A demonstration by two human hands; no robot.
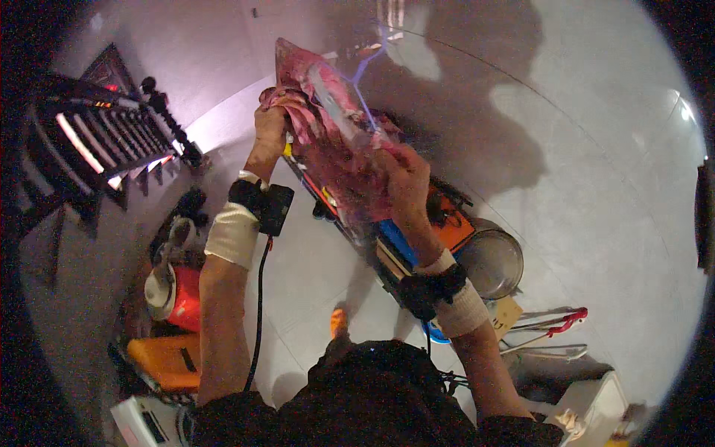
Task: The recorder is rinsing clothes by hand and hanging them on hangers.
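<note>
My left hand [269, 131] is closed around a bunched edge of a crumpled pinkish-red sheet [346, 173], stained dark in places. Whether it is cloth or plastic I cannot tell. On the right side of the sheet, my right hand [405, 176] pinches it with bent fingers. A pale strip [332, 103] runs along its upper part. A thin violet cord [362, 92] stretches from near my right fingertips up towards the top of the view. The sheet hangs over a long, loaded surface and hides much of what lies there.
Beside my right forearm are an orange box [451, 223], a blue item [397, 240] and a round, greyish container [492, 262]. Red-handled tools [570, 321] lie lower right, near a white bin [597, 396]. An orange case [165, 360], a red container [185, 299] and a dark slatted rack [111, 139] stand left.
</note>
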